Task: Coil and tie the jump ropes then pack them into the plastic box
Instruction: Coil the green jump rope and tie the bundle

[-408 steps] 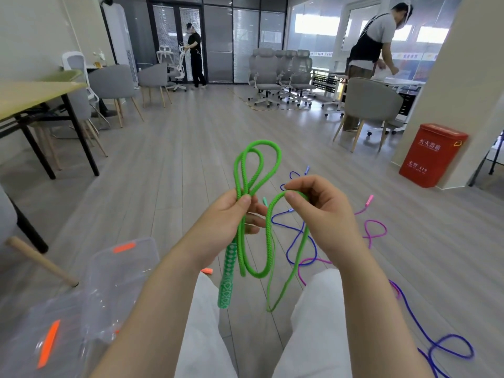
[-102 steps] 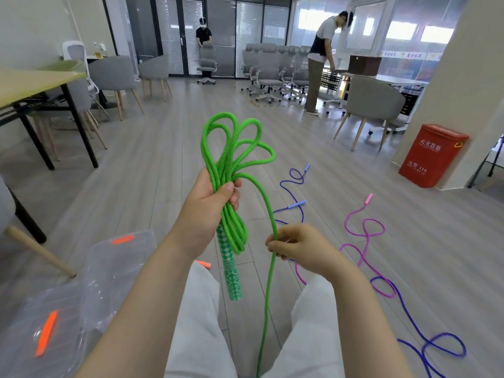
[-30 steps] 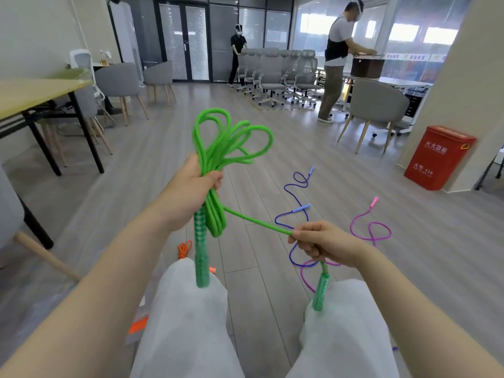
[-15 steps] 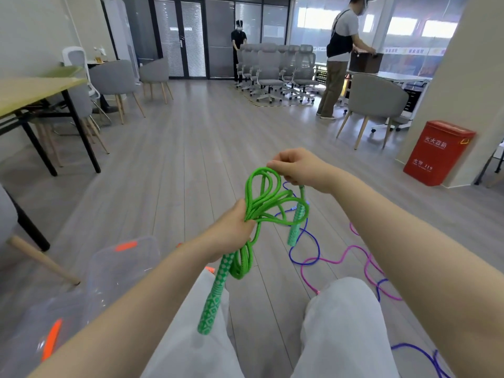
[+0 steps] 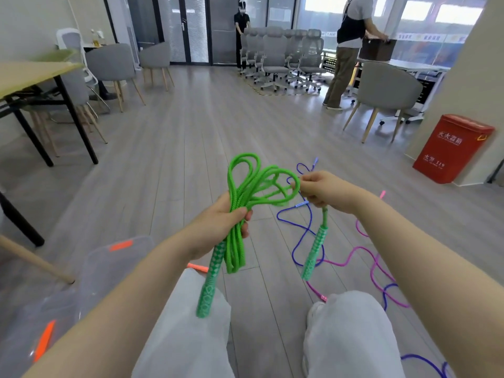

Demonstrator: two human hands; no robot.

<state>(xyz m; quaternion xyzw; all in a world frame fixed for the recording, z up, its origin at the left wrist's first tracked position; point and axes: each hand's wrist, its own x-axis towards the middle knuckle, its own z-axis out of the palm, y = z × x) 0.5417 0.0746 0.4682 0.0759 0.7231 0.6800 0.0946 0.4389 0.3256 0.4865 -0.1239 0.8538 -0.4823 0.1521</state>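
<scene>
My left hand (image 5: 222,219) grips the coiled green jump rope (image 5: 246,184) at its middle, loops standing above my fist and one patterned handle (image 5: 210,285) hanging below. My right hand (image 5: 323,190) pinches the rope's free end at the right side of the loops, and the second green handle (image 5: 313,252) dangles under it. A blue jump rope (image 5: 300,227) and a pink jump rope (image 5: 373,260) lie loose on the floor to the right. The clear plastic box (image 5: 90,271) with orange clips sits on the floor at lower left.
My knees in white trousers (image 5: 349,336) fill the bottom. A table (image 5: 30,75) and chairs stand at left, a red bin (image 5: 450,148) at right, grey chairs and two people at the back. An orange piece (image 5: 197,267) lies by my left knee.
My right hand has dropped from above the loops to their right side, carrying the free end and its handle round the coil. My left hand has lifted the coil a little.
</scene>
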